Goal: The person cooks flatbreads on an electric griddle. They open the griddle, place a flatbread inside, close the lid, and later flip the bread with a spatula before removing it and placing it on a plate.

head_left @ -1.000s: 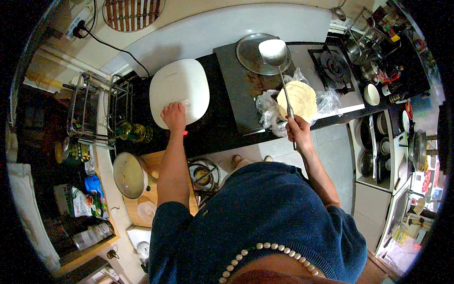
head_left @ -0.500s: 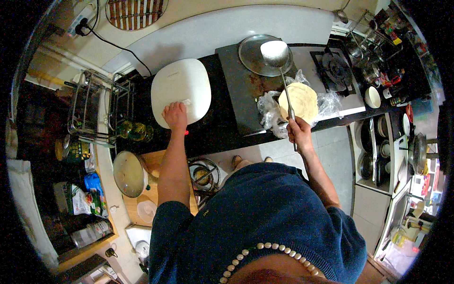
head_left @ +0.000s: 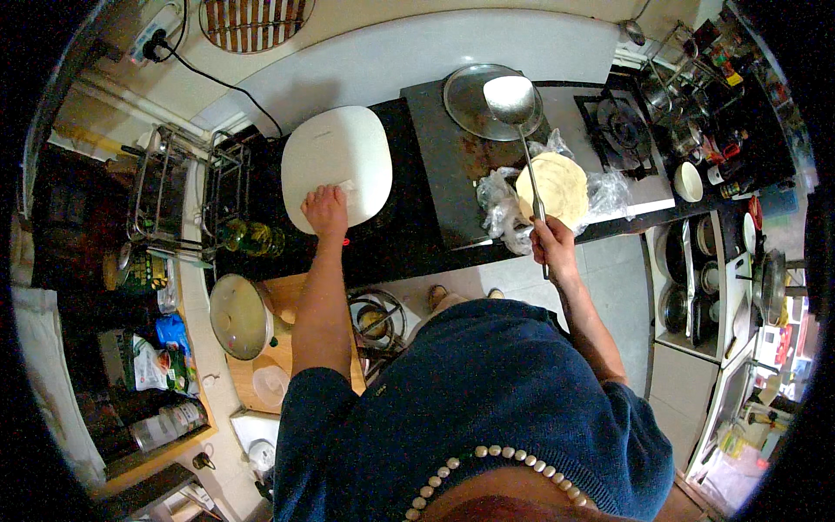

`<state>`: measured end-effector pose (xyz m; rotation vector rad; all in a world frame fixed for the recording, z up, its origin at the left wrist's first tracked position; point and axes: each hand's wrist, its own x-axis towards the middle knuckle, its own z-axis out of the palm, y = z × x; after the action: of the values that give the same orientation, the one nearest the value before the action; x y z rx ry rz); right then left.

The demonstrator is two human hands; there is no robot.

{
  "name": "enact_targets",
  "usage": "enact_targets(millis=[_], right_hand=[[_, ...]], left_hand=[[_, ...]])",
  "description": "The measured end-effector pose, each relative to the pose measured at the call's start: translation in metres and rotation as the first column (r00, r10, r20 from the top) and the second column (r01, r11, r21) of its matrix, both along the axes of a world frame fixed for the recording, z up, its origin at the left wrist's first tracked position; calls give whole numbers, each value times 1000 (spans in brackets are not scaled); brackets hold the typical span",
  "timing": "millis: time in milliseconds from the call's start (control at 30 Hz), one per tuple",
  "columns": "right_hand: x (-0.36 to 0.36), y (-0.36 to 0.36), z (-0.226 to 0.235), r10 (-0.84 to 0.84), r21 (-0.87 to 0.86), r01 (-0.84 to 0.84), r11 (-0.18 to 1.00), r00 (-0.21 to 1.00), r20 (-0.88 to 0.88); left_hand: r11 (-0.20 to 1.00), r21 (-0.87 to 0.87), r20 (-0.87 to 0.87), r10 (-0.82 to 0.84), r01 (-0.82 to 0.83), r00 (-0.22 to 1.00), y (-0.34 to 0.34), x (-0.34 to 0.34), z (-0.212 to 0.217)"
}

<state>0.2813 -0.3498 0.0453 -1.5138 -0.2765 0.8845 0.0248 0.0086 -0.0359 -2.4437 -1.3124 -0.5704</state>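
Note:
A white rounded appliance (head_left: 336, 148), an electric griddle by its looks, stands on the black counter at the left. My left hand (head_left: 324, 210) rests on its front part with curled fingers; a small whitish scrap (head_left: 349, 186) shows beside them, and what they close on is hidden. In my right hand (head_left: 554, 241) is the long handle of a metal spatula (head_left: 510, 99), its broad shiny head pointing away from me. Below the handle lies a round pale flatbread (head_left: 557, 193) on crumpled clear plastic (head_left: 497, 204). Behind it is a round metal lid (head_left: 470, 102), partly covered by the spatula's head.
A gas burner (head_left: 620, 130) and a white bowl (head_left: 688, 182) stand at the right. On the left are a wire rack (head_left: 170, 196), an oil bottle (head_left: 248, 237) and a pan with a clear lid (head_left: 239, 317). A black cord (head_left: 222, 82) runs behind the appliance.
The whole view has shifted slightly. My left hand stays on the white appliance, and my right hand still holds the spatula above the flatbread.

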Motion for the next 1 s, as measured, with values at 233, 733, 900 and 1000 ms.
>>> enact_targets(millis=[233, 733, 900, 1000], right_hand=[[-2, 0, 3, 7, -5, -7, 1000, 1000, -1], [-2, 1, 2, 22, 25, -22, 999, 1000, -19], [-3, 2, 1, 12, 5, -12, 1000, 1000, -18], [-3, 2, 2, 12, 4, -12, 1000, 1000, -16]], left_hand=[[1000, -25, 10, -2, 3, 1000, -3, 1, 7], [998, -59, 7, -3, 3, 1000, -3, 1, 7], [996, -85, -7, 16, -16, 1000, -4, 2, 9], [996, -88, -3, 12, -12, 1000, -5, 3, 12]])
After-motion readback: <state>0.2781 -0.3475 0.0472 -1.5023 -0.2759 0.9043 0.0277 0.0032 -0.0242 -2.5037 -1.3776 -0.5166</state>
